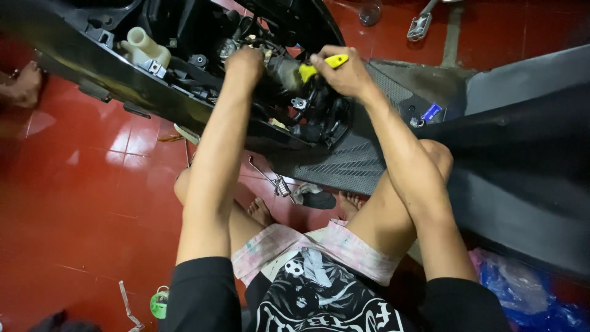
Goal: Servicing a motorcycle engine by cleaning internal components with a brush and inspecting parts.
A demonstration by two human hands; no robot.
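Observation:
I sit on a red tiled floor in front of an opened scooter body with its black inner parts exposed. My left hand reaches into the engine bay, fingers curled and hidden among the parts, so what it holds cannot be made out. My right hand grips a yellow-handled tool whose tip points into the same spot beside the left hand. A white plastic reservoir sits further left inside the bay.
The scooter's black footboard and grey seat lie to my right. A metal tool lies on the floor by my feet. A green tape roll, a blue plastic bag and another person's foot are nearby.

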